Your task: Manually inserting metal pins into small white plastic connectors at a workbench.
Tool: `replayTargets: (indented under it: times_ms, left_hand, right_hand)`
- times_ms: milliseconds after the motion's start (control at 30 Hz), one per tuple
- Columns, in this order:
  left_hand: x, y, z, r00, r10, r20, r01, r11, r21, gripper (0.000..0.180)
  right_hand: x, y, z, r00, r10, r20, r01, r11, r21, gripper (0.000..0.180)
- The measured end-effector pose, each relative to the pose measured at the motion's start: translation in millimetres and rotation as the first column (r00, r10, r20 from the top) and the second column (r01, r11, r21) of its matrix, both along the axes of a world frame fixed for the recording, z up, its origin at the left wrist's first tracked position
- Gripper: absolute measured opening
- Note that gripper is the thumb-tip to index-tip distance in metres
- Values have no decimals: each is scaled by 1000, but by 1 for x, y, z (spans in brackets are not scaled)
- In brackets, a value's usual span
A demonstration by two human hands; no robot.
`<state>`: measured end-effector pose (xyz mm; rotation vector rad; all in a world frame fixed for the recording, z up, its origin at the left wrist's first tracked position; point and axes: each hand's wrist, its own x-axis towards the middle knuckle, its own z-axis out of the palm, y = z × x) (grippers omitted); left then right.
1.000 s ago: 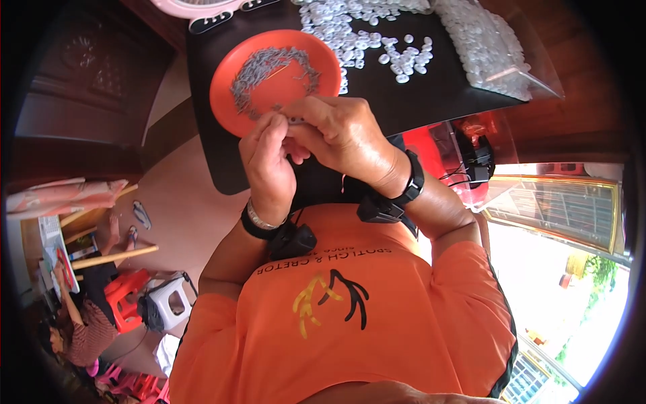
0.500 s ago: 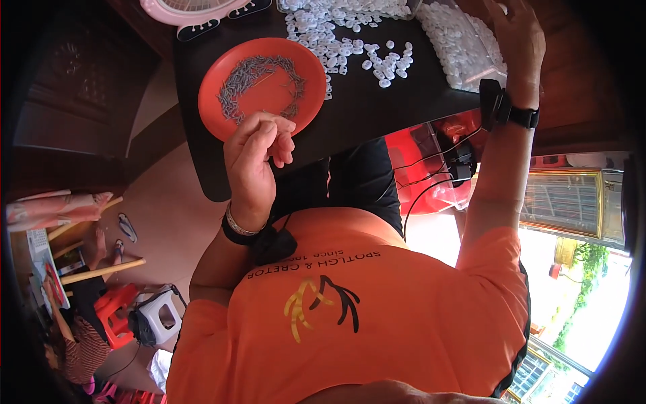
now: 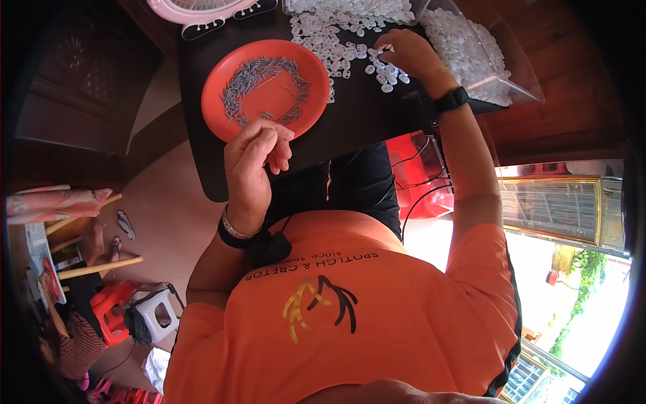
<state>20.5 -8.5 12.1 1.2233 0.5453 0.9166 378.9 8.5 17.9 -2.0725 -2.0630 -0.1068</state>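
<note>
My left hand (image 3: 254, 158) hovers at the near rim of a round red plate (image 3: 316, 94), its fingers curled in and the thumb pressed against them. Whatever those fingers hold, if anything, is hidden. On the plate, many small grey screw-like pieces (image 3: 235, 87) form a ring, and a thin yellowish stick (image 3: 266, 81) lies among them. Over the loose white oval plastic pieces (image 3: 343, 54) is my right hand (image 3: 414, 57), fingertips bent down close together at the edge of the pile. Something too small to make out may be between them.
A clear box (image 3: 471, 57) full of white pieces stands by my right wrist on the dark table (image 3: 363, 111). Another filled clear container (image 3: 350, 7) sits at the far edge. At far left is a pink fan-like object (image 3: 195, 12). Black cables (image 3: 424, 161) hang at right.
My right hand has come from beyond the clear box on the right, leftward to the loose white pieces. My left hand stays almost in place, fingers still curled.
</note>
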Motion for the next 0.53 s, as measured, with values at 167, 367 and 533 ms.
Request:
replayTargets:
  times_ms: [167, 367, 533]
  left_hand:
    - [2, -1, -2, 999, -24, -22, 23, 998, -51, 26]
    - [-4, 0, -3, 999, -26, -31, 25, 999, -28, 27]
    - [-3, 0, -4, 994, -101, -52, 97, 993, -67, 34]
  right_hand:
    - [1, 11, -13, 999, -37, 18, 37, 999, -37, 18]
    - [-28, 2, 4, 987, -5, -163, 28, 990, 137, 19]
    - [-111, -34, 44, 631, 288, -721, -268, 952, 146, 16]
